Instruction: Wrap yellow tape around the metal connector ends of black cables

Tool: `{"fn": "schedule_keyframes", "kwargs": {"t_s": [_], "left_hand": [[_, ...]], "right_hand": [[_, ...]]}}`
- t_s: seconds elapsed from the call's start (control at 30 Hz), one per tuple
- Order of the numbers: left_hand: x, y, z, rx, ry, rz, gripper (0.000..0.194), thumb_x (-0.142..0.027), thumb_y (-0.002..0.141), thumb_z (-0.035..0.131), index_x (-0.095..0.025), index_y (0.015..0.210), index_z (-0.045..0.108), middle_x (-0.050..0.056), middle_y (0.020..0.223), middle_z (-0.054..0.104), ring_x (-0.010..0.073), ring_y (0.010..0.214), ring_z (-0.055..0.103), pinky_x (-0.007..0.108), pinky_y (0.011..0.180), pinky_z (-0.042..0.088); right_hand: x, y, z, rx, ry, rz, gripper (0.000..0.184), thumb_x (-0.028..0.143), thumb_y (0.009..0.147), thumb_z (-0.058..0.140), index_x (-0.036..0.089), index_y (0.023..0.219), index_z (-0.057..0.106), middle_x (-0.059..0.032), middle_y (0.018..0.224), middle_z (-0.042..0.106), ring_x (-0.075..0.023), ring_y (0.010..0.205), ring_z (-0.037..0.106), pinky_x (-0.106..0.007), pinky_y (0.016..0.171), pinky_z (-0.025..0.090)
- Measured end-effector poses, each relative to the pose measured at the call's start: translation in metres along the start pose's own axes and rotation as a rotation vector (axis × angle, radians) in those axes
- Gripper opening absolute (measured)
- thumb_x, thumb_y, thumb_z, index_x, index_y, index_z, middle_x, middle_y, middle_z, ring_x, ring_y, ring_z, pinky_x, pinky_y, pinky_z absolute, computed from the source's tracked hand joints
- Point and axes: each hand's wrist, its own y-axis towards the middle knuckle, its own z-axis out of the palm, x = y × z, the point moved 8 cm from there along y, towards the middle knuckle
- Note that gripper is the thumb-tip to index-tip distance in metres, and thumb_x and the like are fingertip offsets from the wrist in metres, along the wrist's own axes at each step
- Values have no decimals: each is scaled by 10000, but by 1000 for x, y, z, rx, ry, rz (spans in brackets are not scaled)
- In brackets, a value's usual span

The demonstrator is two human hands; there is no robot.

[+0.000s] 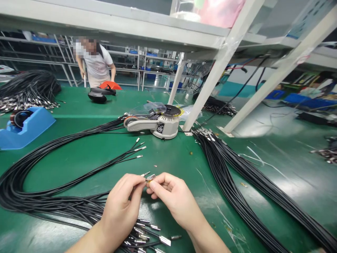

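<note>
Fingers of our left hand [119, 202] and right hand [176, 196] pinch silver-metal-tipped black cable [152, 177], lower centre of frame.

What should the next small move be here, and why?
Probably to press the small yellow scrap flat with the right hand: it shows at that thumb's tip, by the metal plug, and the left hand pinches at the plug's cable end, so could keep it steady.

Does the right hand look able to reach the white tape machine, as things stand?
Probably yes: nothing large stands between the right hand and the white tape machine, though that hand is busy with a cable end.
</note>
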Motion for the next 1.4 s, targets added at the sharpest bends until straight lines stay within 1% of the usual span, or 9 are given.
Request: {"fn": "schedule_keyframes", "kwargs": {"t_s": [0.07,0.17,0.3,0.47,0.63,0.83,1.13,1.27,1.4], "left_hand": [[-4,1,1,24,9,41,182,-47,856,505,-210,906,567,-18,789,623,103,728,579,208,689,455],[-10,1,0,43,22,97,218,-24,859,482,-212,934,564,-10,810,629,109,746,578,216,699,454],[-13,2,1,53,34,134,253,-2,855,474,-210,969,561,-2,835,632,109,764,576,216,712,454],[-12,1,3,61,45,145,263,5,858,467,-206,982,560,9,861,631,107,790,572,217,736,455],[-14,1,3,64,53,159,271,2,860,461,-211,991,566,11,844,626,115,776,571,225,711,463],[-11,0,4,79,56,135,295,-19,868,451,-224,1041,572,12,852,638,126,782,584,238,714,474],[-12,0,6,91,46,155,318,-27,877,432,-226,1082,571,27,887,649,139,804,596,256,723,480],[-12,-1,7,95,48,163,318,-21,880,428,-227,1085,558,22,869,635,132,794,585,256,719,475],[-7,-2,7,67,99,172,355,-34,883,415,-223,1152,546,36,861,614,140,791,572,258,701,481]], "right_hand": [[-1,0,1,-20,10,21,171,299,728,643,140,672,619,-26,657,674,-132,618,604,-248,619,482],[-1,-1,1,-57,26,34,189,316,724,651,140,663,621,-20,644,670,-133,625,613,-248,627,493],[-1,-1,1,-73,36,33,206,332,723,659,138,661,625,-18,636,672,-129,614,616,-241,621,500],[-3,-2,0,-91,45,49,223,344,721,662,133,660,628,-33,652,684,-129,614,621,-239,617,506],[-2,-2,0,-92,65,45,208,333,714,662,134,664,627,-29,641,681,-127,591,617,-238,594,505],[-3,0,0,-95,66,42,205,333,703,668,142,641,628,-29,630,677,-141,594,627,-247,583,499],[-6,2,1,-97,114,59,167,281,706,644,140,623,610,-14,581,655,-124,557,598,-239,570,474],[-7,2,4,-107,139,55,215,317,708,651,144,599,584,-2,556,633,-120,538,584,-239,556,469],[-10,5,8,-86,174,45,282,395,720,654,137,626,589,-6,578,628,-121,546,582,-239,545,473]]}}
